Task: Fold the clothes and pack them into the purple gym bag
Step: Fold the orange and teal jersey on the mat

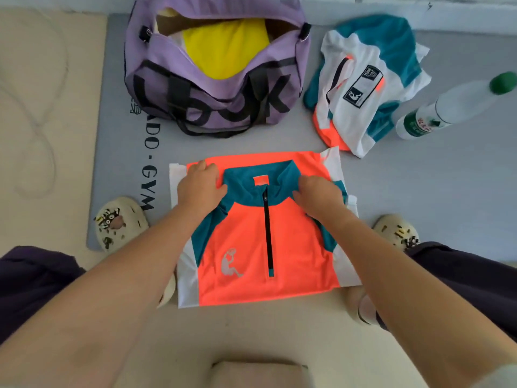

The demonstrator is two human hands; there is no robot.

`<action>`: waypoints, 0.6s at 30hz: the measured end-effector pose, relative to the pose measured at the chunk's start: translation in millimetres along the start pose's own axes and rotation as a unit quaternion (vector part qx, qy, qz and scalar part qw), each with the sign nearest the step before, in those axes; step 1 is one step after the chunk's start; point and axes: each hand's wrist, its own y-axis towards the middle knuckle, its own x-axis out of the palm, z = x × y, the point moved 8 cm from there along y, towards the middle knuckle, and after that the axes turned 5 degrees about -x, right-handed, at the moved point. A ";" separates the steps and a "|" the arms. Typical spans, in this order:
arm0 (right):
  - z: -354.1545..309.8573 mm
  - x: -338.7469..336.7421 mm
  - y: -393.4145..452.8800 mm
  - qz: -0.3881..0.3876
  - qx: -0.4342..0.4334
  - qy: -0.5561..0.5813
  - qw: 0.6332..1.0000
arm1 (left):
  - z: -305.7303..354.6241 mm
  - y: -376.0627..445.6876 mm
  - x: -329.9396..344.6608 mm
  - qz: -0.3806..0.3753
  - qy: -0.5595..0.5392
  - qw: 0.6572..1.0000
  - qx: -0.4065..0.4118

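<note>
At centre frame the orange shirt point(251, 242) lay folded flat on the grey mat point(117, 113). The left hand point(200, 186) pinched its upper-left shoulder; the right hand point(319, 196) gripped cloth beside the teal collar. The fabric looked thin, light and slippery, likely to slump, so best lifted by both side edges. The purple gym bag point(215, 77) stood open above, and a crumpled shirt point(363, 88) waited at upper right.

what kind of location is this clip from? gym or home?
Probably a gym or home workout corner, though I can't tell which. The person works on the floor over a grey mat printed with "GYM", beside an open purple gym bag, crumpled sportswear and a water bottle.
</note>
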 end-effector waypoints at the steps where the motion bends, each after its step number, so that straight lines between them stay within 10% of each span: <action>1: -5.3 -6.4 5.3 0.040 -0.013 0.004 0.999 | -0.7 2.9 6.4 -0.017 -0.002 1.000 0.015; 5: -1.7 -6.4 18.7 0.055 0.010 -0.002 0.998 | -11.6 9.4 30.3 -0.080 0.018 0.996 0.025; 10: 28.2 12.7 27.4 0.006 0.092 0.099 0.991 | -6.0 4.5 16.2 0.054 -0.023 0.998 0.020; 18: 34.6 21.6 29.2 -0.035 0.101 0.176 0.979 | -22.4 -7.9 44.1 -0.110 -0.027 0.986 -0.122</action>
